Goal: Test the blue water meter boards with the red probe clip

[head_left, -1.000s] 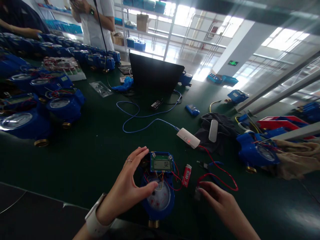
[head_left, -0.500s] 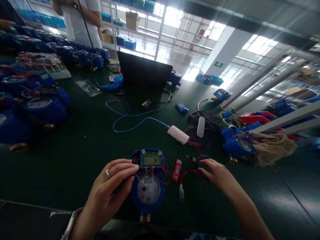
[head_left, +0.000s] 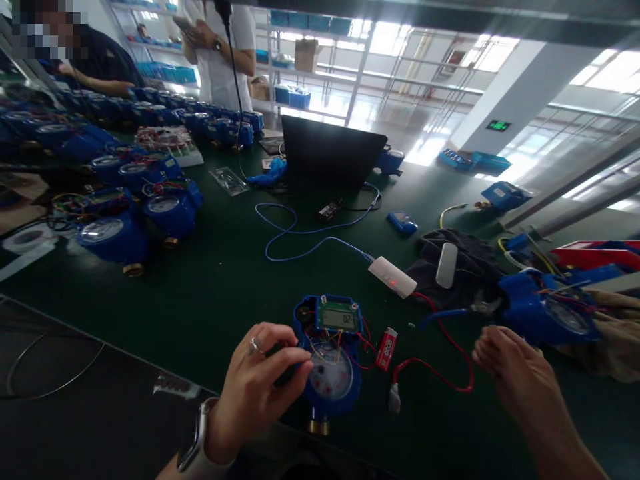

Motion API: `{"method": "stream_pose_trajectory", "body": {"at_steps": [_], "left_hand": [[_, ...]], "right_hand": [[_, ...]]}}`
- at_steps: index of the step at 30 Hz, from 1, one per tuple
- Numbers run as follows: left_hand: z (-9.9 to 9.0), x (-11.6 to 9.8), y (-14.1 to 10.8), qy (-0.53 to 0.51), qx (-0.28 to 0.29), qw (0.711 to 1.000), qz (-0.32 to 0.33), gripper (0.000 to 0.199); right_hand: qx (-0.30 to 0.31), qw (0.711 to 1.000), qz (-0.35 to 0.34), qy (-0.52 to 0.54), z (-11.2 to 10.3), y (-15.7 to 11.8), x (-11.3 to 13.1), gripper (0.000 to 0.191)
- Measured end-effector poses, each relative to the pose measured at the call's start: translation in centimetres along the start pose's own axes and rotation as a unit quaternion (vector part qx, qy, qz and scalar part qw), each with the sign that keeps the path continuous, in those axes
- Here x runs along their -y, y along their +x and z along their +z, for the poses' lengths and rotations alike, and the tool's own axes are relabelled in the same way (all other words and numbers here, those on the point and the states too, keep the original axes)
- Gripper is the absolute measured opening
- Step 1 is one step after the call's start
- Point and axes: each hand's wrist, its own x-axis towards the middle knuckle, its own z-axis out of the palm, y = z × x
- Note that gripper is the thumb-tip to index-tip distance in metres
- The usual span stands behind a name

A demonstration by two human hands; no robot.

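Note:
A blue meter (head_left: 333,373) with an open top, loose wires and a lit display reading 02 lies near the front table edge. My left hand (head_left: 273,373) is at its left side, thumb and fingers curved with a gap between them, holding nothing. To the right, my right hand (head_left: 517,380) hovers with its fingers curled together; nothing shows in them. Just above it lie pliers (head_left: 485,305) with a blue handle. A red battery (head_left: 387,349) is beside the meter. A red cable (head_left: 453,341) loops from a white box (head_left: 393,276) with a red light.
A laptop (head_left: 333,152) stands at the back, with a blue cable in front. Several blue meters (head_left: 113,237) crowd the left side. Another meter (head_left: 550,307) and a dark cloth (head_left: 465,257) are at right. Two people are beyond the table at the back left.
The view has swung left. My left fingers have drawn back from the display housing. My right hand has moved right and its fingers have curled. The pliers now lie farther right, and the red cable is spread wider.

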Motion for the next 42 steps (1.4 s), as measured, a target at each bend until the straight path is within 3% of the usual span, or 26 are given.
{"method": "stream_pose_trajectory", "body": {"at_steps": [3, 6, 10, 13, 16, 22, 29, 42], "left_hand": [[0.8, -0.7, -0.7, 0.031, -0.022, 0.998, -0.042, 0.006], [1.4, -1.3, -0.8, 0.054, -0.013, 0.998, -0.022, 0.012], [1.3, -1.7, -0.1, 0.086, 0.012, 0.995, 0.047, 0.018], [1.1, -1.7, 0.2, 0.103, 0.020, 0.992, 0.064, 0.015], [1.1, -1.5, 0.0, 0.086, 0.040, 0.992, 0.082, 0.014], [0.9, -1.3, 0.1, 0.078, 0.016, 0.993, 0.085, 0.014], [0.5, -1.0, 1.2, 0.123, 0.058, 0.986, 0.094, 0.014], [0.6, -0.7, 1.3, 0.106, 0.061, 0.987, 0.102, 0.013]], "right_hand": [[0.047, 0.976, 0.011, 0.211, 0.1, -1.1, 1.8, 0.036], [0.124, 0.930, 0.042, 0.344, 0.6, -2.3, 3.7, 0.039], [0.243, 0.892, 0.061, 0.376, 1.5, -3.9, 5.7, 0.041], [0.316, 0.858, 0.065, 0.399, 2.2, -5.3, 6.8, 0.027], [0.385, 0.821, 0.085, 0.413, 2.8, -6.9, 7.7, 0.031], [0.483, 0.762, 0.222, 0.370, 3.9, -9.9, 8.0, 0.035], [0.522, 0.737, 0.283, 0.323, 5.4, -10.4, 9.2, 0.036], [0.519, 0.741, 0.296, 0.305, 6.4, -10.5, 9.9, 0.040]]}}
